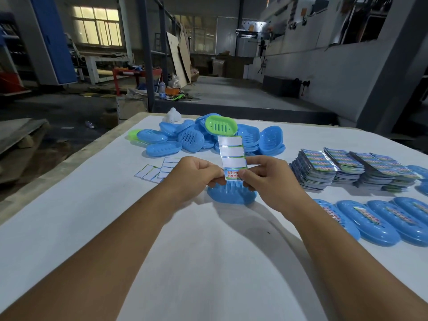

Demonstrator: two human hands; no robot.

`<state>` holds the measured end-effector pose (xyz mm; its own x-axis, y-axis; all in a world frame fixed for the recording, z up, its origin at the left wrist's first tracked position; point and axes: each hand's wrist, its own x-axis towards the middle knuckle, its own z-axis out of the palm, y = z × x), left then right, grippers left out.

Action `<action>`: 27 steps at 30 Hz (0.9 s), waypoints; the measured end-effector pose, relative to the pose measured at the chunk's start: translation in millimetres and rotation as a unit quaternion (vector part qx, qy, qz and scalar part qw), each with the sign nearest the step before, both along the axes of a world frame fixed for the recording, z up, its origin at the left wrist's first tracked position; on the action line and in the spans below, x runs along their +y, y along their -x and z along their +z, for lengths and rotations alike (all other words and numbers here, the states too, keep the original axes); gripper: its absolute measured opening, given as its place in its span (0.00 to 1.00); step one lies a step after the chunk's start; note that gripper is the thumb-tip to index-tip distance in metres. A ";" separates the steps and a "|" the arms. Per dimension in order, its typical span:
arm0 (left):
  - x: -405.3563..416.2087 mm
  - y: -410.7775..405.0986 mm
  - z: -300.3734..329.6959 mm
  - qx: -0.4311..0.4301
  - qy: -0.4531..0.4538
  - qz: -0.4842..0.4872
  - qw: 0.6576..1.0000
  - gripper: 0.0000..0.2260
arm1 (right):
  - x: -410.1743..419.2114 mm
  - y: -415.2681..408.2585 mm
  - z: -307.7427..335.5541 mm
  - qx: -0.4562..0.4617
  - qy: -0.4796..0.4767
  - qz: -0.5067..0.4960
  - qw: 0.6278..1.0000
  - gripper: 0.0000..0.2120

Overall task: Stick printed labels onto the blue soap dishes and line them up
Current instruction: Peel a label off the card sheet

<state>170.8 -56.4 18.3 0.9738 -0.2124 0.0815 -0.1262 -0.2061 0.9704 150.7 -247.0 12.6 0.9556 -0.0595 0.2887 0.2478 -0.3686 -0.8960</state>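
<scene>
Dim workshop hall. Grey concrete floor (231,89). Lit barred window (97,26) in far left wall. Blue cabinet (53,38) at left. Wooden boards (179,56) leaning upright mid-hall. Red metal frame (134,75) near clutter. Large grey machine (335,42) along right side.

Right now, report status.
Both hands, left and right, pinch label sheet. One label left. Blue dish underneath, unlabelled. Nothing blocking.

White surface (92,216). Far heap of blue soap dishes (190,139), slotted; one lime-green dish (221,128) on top. Label strip (232,156): white blanks, green-edged, with what looks like red lettering. Right stacks of labels (347,169) blue-green.
</scene>
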 end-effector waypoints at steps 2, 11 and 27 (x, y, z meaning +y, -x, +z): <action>0.5 -0.2 0.2 -0.007 -0.011 0.002 1.000 0.07 | -0.3 -0.6 -0.3 0.000 -0.007 -0.001 1.000 0.08; -0.5 -1.8 -4.3 -0.025 -0.025 -0.009 0.999 0.06 | -2.2 -2.2 -2.9 0.011 0.059 -0.080 0.995 0.14; -1.5 -8.3 -11.7 -0.029 -0.083 0.092 0.992 0.10 | -13.0 -4.7 -3.5 0.050 0.096 -0.071 0.992 0.16</action>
<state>179.1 -57.9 6.6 0.9921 -0.0463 0.1170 -0.1258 -0.3873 0.9133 155.4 -260.0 9.1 0.9659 -0.1480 0.2125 0.0955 -0.5594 -0.8234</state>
